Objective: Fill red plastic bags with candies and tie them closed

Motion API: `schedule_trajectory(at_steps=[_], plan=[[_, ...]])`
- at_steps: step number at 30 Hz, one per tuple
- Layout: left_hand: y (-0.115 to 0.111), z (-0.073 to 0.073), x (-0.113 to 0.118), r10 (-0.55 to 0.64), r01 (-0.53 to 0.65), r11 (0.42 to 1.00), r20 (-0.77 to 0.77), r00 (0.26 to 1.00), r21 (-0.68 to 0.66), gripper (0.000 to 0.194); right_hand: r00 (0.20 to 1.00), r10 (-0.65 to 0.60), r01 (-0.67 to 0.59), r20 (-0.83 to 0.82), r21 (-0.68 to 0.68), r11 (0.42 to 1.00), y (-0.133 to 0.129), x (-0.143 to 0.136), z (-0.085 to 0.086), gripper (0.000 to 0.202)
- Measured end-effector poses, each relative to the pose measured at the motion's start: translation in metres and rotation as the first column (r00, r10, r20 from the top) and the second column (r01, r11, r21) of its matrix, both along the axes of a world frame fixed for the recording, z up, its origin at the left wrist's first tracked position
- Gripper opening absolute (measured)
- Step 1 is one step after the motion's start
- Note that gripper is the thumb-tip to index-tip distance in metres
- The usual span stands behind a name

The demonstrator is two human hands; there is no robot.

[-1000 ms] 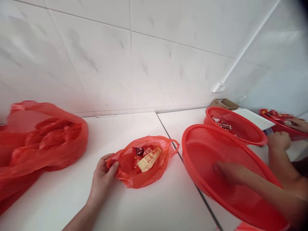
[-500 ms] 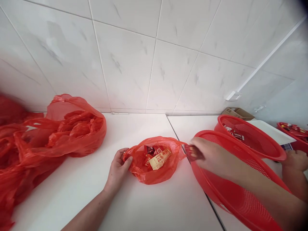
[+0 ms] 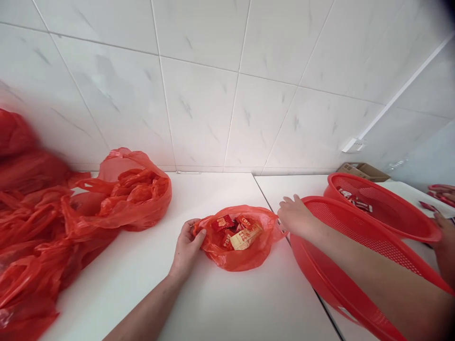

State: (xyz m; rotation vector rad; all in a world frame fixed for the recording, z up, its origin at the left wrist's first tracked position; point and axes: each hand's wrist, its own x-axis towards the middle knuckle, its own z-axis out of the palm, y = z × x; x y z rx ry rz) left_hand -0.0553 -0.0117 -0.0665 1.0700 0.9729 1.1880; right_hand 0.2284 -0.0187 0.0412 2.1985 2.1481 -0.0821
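A red plastic bag (image 3: 238, 260) lies spread on the white table, its mouth facing up. Inside are several red packets (image 3: 223, 222) and a cream-coloured packet (image 3: 245, 237) with red print. My left hand (image 3: 190, 241) pinches the bag's left rim between thumb and fingers. My right hand (image 3: 293, 213) is beside the bag's right edge, fingers spread, with no packet visible in it. Its forearm passes over a large red perforated basket (image 3: 355, 225). Whether the right hand touches the bag's handle, I cannot tell.
Piled red plastic bags (image 3: 138, 194) cover the left side. A second red basket (image 3: 391, 208) at the right holds a few packets. Another person's hand (image 3: 444, 232) is at the far right, near a small dark red packet (image 3: 428, 206). A cardboard box (image 3: 366, 171) stands by the wall.
The red packet in my right hand has left it, and more red packets show in the bag. My right hand's fingers have opened. The view has shifted slightly left.
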Motion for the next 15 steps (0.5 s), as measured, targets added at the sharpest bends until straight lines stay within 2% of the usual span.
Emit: schedule_trajectory(at_steps=[3, 5, 7, 8, 10, 11, 12, 13, 15], plan=[[0.013, 0.020, -0.001, 0.034, -0.034, 0.999, 0.025, 0.999, 0.022, 0.030, 0.973, -0.044, 0.042, -0.227, -0.015, 0.999, 0.008, 0.006, 0.014, 0.028], [0.024, 0.046, -0.002, 0.039, -0.042, 0.997, 0.047, 0.998, 0.068, 0.028, 0.913, -0.044, 0.066, -0.405, 0.040, 0.997, 0.015, 0.009, 0.036, 0.023], [0.032, 0.078, -0.003, 0.042, -0.052, 0.988, 0.071, 0.997, 0.147, 0.026, 0.829, 0.001, 0.098, -0.560, 0.146, 0.984, 0.019, 0.010, 0.065, 0.029], [0.033, 0.095, -0.004, 0.043, -0.058, 0.978, 0.074, 0.996, 0.202, 0.024, 0.746, 0.049, 0.129, -0.665, 0.216, 0.968, 0.020, 0.009, 0.080, 0.032], [0.032, 0.126, -0.005, 0.090, -0.085, 0.935, 0.003, 0.996, 0.344, 0.018, 0.469, 0.188, 0.225, -0.863, 0.322, 0.920, 0.018, 0.004, 0.105, 0.028], [0.029, 0.139, -0.006, 0.157, -0.112, 0.899, -0.072, 0.985, 0.423, 0.015, 0.313, 0.252, 0.277, -0.916, 0.342, 0.898, 0.015, 0.000, 0.114, 0.023], [0.026, 0.150, -0.008, 0.248, -0.141, 0.856, -0.154, 0.956, 0.497, 0.012, 0.192, 0.299, 0.322, -0.935, 0.348, 0.881, 0.011, -0.006, 0.119, 0.019], [0.023, 0.158, -0.010, 0.335, -0.157, 0.816, -0.234, 0.913, 0.556, 0.011, 0.134, 0.328, 0.360, -0.935, 0.354, 0.863, 0.007, -0.013, 0.121, 0.015], [0.017, 0.168, -0.016, 0.446, -0.144, 0.768, -0.360, 0.819, 0.624, 0.011, 0.193, 0.376, 0.439, -0.906, 0.423, 0.793, 0.000, -0.027, 0.116, 0.010]])
